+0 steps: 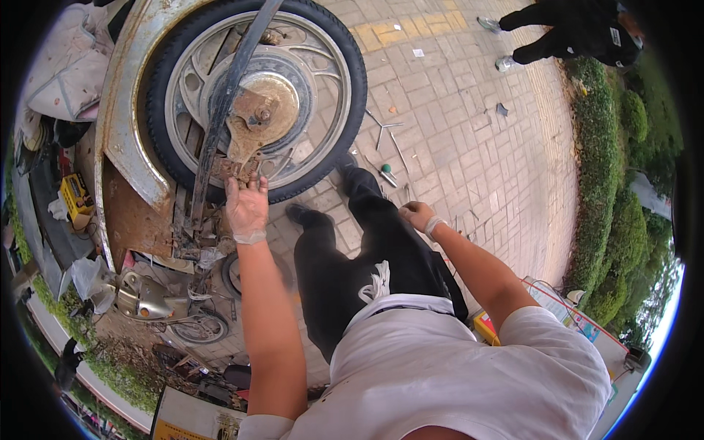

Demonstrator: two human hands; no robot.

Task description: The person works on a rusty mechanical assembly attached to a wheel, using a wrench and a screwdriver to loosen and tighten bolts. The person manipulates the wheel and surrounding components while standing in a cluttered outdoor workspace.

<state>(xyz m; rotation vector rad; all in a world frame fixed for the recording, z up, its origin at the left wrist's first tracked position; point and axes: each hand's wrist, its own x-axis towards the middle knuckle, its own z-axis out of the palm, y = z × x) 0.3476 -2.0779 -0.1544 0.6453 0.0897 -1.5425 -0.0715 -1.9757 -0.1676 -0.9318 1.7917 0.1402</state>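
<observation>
My left hand (248, 208) is palm up at the lower part of a spoked-alloy wheel (334, 150) with a black tyre. Its thumb and fingers close around a rusty brake arm (240, 169) below the hub's brown, corroded brake plate (265, 110). A dark metal bar (224, 103) crosses the wheel in front of the hub. My right hand (419, 216) is held beside my right knee, fingers curled in; what they hold, if anything, is hidden. Thin clear glove cuffs show at both wrists.
A rusty silver fender (121, 139) curves left of the wheel. On the paving lie a three-armed wrench (381, 128), a green-ended cylinder (386, 170) and small metal pieces. A parked scooter (143, 293) stands lower left; a person in black (572, 33) is at upper right, near a hedge (590, 110).
</observation>
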